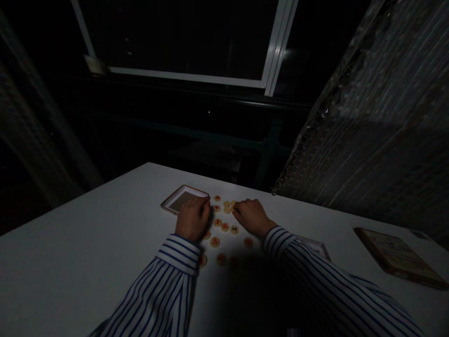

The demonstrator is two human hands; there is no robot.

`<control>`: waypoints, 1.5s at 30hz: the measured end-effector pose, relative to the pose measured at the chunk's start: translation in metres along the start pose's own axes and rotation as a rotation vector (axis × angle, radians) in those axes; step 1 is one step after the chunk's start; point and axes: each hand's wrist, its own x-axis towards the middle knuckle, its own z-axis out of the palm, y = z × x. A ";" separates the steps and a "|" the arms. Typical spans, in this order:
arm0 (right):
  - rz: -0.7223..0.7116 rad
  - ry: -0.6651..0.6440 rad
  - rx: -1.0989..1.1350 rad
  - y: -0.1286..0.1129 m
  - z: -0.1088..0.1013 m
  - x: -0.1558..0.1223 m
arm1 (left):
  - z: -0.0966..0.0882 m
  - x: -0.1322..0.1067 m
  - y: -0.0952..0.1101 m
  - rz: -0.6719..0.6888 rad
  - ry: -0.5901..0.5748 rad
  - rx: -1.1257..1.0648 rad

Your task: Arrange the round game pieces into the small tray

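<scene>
Curled over discs [225, 227]: left hand [192, 217], right hand [250, 216]; tray [179, 200] beside; whether holding, cannot tell.

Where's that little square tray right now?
Head view, left of centre on the white table: the tray lies just beyond the left hand, beside the scattered round pieces.

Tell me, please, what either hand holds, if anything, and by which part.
Cannot tell: left hand and right hand lie palm-down over the round pieces, fingertips hidden.
</scene>
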 end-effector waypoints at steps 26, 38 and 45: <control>0.265 -0.093 1.174 0.014 -0.013 0.008 | 0.000 -0.003 0.015 0.087 -0.142 -0.037; 0.226 -0.200 1.275 0.004 -0.025 -0.001 | 0.006 -0.005 0.022 0.127 -0.136 -0.125; 0.158 -0.233 1.265 0.002 -0.031 -0.004 | 0.002 -0.005 0.027 0.153 -0.171 -0.153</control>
